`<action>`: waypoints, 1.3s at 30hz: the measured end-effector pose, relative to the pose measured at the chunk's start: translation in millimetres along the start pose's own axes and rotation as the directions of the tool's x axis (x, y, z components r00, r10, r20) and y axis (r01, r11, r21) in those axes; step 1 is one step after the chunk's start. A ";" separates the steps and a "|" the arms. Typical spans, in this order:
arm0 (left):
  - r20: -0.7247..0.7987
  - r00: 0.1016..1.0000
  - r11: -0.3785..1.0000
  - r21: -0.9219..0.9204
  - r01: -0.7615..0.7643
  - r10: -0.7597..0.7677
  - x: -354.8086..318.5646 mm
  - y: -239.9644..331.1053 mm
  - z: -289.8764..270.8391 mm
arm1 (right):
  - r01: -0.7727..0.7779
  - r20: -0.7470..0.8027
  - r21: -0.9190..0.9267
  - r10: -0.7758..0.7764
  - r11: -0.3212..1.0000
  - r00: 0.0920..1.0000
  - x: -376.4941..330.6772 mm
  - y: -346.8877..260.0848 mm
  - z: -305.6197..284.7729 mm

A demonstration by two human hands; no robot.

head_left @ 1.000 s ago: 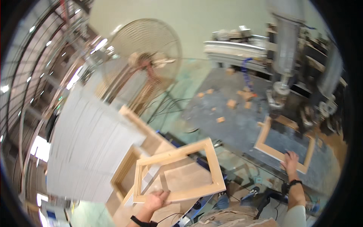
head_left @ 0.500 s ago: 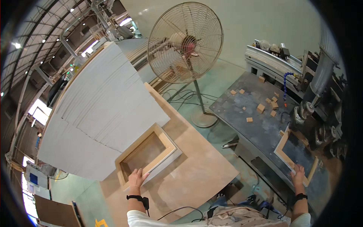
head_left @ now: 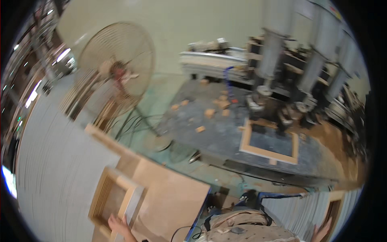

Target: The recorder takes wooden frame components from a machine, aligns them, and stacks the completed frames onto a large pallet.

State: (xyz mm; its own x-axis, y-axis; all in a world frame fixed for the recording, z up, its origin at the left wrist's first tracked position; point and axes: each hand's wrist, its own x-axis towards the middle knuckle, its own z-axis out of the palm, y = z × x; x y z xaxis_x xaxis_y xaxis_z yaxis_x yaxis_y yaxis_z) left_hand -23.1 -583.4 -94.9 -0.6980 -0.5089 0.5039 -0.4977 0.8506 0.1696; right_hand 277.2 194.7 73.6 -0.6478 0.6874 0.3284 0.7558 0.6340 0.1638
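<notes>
Lower left: pale-grey, finely striped stack [head_left: 52,169]; beside it, pile of tan wooden rectangular frames [head_left: 128,199], edges aligned, likely for stability. Left hand [head_left: 119,227] curls over pile's near rail, perhaps steadying; cannot say if gripping. Right of centre: single tan wooden rectangular frame [head_left: 268,154] lies flat on dark-grey tabletop [head_left: 217,143], presumably for even support. Lower right: right hand [head_left: 320,233], thumb apart from fingers, at pale wooden frame edge [head_left: 335,196] among grey stacked edges [head_left: 298,209]; blur hides any hold.
</notes>
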 end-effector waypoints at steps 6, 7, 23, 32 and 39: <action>-0.032 0.849 0.752 -0.448 -0.484 0.527 -1.7 263.7 61.0 | -0.430 0.309 0.203 0.359 0.880 0.881 -61.7 -21.9 -36.2; 0.055 0.803 0.544 -0.764 -0.348 0.593 -11.7 351.8 42.0 | -0.516 0.277 0.513 0.437 0.685 0.856 -74.0 -5.0 -8.0; -0.145 0.019 -0.086 -0.683 -0.725 0.989 -260.0 602.5 127.4 | 0.544 0.115 0.558 -0.708 0.626 0.697 210.7 -186.6 92.8; 0.182 -0.413 -0.105 -0.806 -0.583 0.892 -153.0 468.1 5.4 | 0.573 0.038 0.591 -0.729 0.568 0.683 248.8 -275.5 267.6; 0.547 0.027 0.425 -0.617 -0.663 0.836 -58.7 320.0 -81.5 | 0.620 -0.153 0.593 -0.683 0.514 0.714 251.9 -296.8 364.8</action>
State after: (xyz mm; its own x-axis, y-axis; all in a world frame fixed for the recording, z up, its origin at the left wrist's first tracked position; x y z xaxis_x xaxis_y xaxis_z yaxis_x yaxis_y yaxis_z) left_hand -99.5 -270.6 -1.2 -0.7167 0.6254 -0.3084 0.5687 0.7802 0.2605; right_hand -145.1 309.0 -231.6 -0.9643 0.0030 0.2648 -0.0694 0.9621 -0.2638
